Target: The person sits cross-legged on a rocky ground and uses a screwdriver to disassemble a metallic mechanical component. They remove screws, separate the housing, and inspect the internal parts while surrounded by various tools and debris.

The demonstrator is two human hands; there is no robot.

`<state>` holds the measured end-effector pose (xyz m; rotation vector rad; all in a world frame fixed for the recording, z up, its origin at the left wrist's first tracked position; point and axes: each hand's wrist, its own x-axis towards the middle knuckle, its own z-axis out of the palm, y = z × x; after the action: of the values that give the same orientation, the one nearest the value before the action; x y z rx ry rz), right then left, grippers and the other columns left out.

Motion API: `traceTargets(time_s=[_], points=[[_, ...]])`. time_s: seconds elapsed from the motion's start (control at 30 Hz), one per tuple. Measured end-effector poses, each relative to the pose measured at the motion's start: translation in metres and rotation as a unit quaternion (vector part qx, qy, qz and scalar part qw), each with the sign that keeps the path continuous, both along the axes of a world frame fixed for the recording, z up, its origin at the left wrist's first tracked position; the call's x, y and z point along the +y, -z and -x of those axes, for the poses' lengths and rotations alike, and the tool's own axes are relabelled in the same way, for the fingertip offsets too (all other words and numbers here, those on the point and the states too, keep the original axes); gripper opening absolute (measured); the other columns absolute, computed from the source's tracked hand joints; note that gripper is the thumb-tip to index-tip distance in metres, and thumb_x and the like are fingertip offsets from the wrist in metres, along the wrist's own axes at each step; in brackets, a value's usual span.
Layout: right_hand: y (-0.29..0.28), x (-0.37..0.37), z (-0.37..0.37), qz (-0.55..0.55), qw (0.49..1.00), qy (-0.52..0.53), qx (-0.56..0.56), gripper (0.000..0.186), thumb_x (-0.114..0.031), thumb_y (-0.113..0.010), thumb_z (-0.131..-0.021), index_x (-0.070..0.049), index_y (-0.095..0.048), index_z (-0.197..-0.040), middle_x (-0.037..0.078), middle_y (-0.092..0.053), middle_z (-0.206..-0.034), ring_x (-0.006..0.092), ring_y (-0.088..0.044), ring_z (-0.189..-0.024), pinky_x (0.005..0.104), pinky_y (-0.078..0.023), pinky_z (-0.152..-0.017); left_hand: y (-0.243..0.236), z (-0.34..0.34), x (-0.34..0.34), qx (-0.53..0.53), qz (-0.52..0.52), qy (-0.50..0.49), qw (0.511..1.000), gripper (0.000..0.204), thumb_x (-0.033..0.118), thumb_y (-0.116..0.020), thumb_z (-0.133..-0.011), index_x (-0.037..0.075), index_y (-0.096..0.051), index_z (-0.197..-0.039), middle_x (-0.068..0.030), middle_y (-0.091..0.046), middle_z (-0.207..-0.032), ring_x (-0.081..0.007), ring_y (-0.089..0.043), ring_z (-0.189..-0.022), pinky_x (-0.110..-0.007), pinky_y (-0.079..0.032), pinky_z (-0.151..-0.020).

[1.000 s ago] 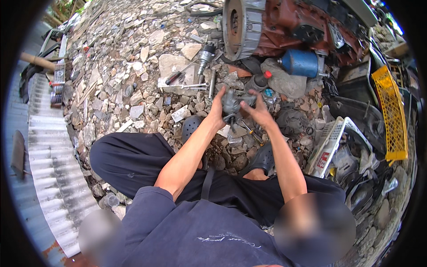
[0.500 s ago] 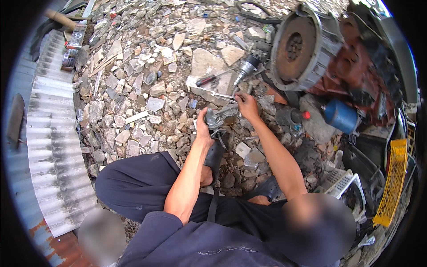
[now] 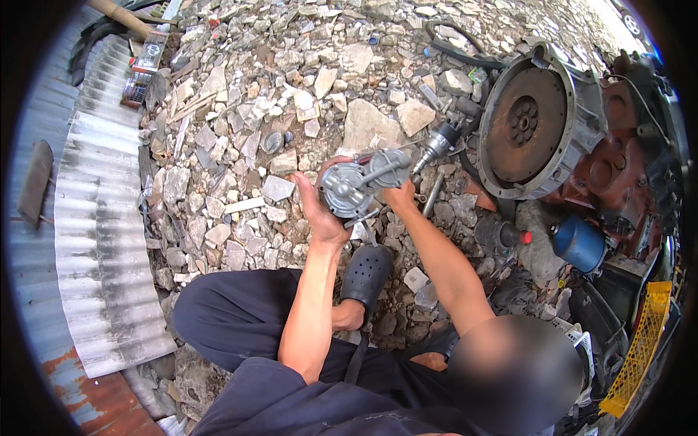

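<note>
My left hand (image 3: 318, 211) cradles a silvery cast-metal part (image 3: 349, 185), round-bodied with an arm across it, its thumb sticking up on the left. Behind the part's right side, my right hand (image 3: 396, 196) has its fingers curled and largely hidden; what they hold I cannot make out. A small ring wrench end (image 3: 420, 198) shows beside it. Just beyond lie a cylindrical metal component with a black end (image 3: 440, 145) and a steel rod (image 3: 434, 192). My dark perforated clog (image 3: 367, 276) is below the part.
Rubble (image 3: 240, 167) covers the ground. Corrugated sheets (image 3: 98, 254) edge the left. To the right are a rusty engine with flywheel (image 3: 523, 120), black hose (image 3: 458, 45), dark bottle with red cap (image 3: 494, 234), blue canister (image 3: 578, 243) and yellow crate (image 3: 636, 341).
The view has swung, shifting surroundings down and right. My right hand, earlier on the wrench lying by the stone, is now behind the metal part, which my left hand has raised and turned.
</note>
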<state>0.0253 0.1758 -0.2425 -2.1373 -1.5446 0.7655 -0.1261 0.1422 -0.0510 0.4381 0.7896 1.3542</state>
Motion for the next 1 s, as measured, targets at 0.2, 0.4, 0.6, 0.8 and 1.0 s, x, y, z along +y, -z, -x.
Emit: traceTargets(time_s=[0.2, 0.4, 0.6, 0.8, 1.0], points=[[0.05, -0.005, -0.016, 0.034, 0.994, 0.041, 0.09, 0.052, -0.042, -0.056, -0.092, -0.009, -0.054, -0.133, 0.026, -0.06, -0.126, 0.0458, -0.054, -0.119, 0.0485, -0.046, -0.098, -0.038, -0.018, -0.001, 0.043, -0.116, 0.023, 0.992, 0.093, 0.082, -0.025, -0.09, 0.0, -0.057, -0.118, -0.0109, -0.065, -0.099, -0.0203, -0.063, -0.09, -0.033, -0.051, -0.081], [-0.04, -0.013, 0.002, 0.137, 0.986, 0.03, 0.089, 0.043, -0.029, -0.052, -0.094, -0.005, -0.054, -0.129, 0.022, -0.059, -0.129, 0.0411, -0.054, -0.117, 0.044, -0.046, -0.095, -0.064, -0.011, -0.013, 0.042, -0.158, 0.015, 0.986, 0.095, 0.084, -0.025, -0.089, -0.002, -0.056, -0.118, -0.0123, -0.064, -0.101, -0.0197, -0.062, -0.091, -0.032, -0.05, -0.082], [0.041, -0.017, -0.02, 0.026, 0.994, 0.023, 0.106, 0.036, -0.022, -0.06, -0.088, -0.003, -0.062, -0.118, 0.024, -0.061, -0.125, 0.0442, -0.057, -0.114, 0.0477, -0.046, -0.095, -0.074, -0.021, -0.015, 0.011, -0.185, 0.07, 0.98, 0.092, 0.082, -0.028, -0.09, -0.001, -0.055, -0.118, -0.0114, -0.063, -0.1, -0.0193, -0.062, -0.09, -0.032, -0.05, -0.081], [-0.037, -0.064, -0.063, -0.234, 0.965, 0.093, 0.079, 0.023, -0.003, -0.056, -0.085, 0.0, -0.06, -0.108, 0.022, -0.064, -0.107, 0.0451, -0.058, -0.103, 0.0468, -0.048, -0.088, -0.064, -0.053, -0.024, -0.077, -0.146, 0.131, 0.978, 0.084, 0.077, -0.039, -0.09, -0.001, -0.054, -0.119, -0.0125, -0.065, -0.097, -0.0226, -0.067, -0.081, -0.036, -0.058, -0.068], [-0.172, -0.173, -0.186, -0.354, 0.864, 0.257, 0.248, 0.012, -0.015, -0.06, -0.098, -0.003, -0.059, -0.1, 0.003, -0.062, -0.079, 0.0096, -0.059, -0.068, 0.026, -0.048, -0.061, -0.079, -0.117, -0.06, -0.137, -0.127, 0.264, 0.946, 0.078, 0.072, -0.042, -0.092, -0.001, -0.052, -0.12, -0.0124, -0.066, -0.091, -0.0224, -0.069, -0.072, -0.035, -0.061, -0.06]])
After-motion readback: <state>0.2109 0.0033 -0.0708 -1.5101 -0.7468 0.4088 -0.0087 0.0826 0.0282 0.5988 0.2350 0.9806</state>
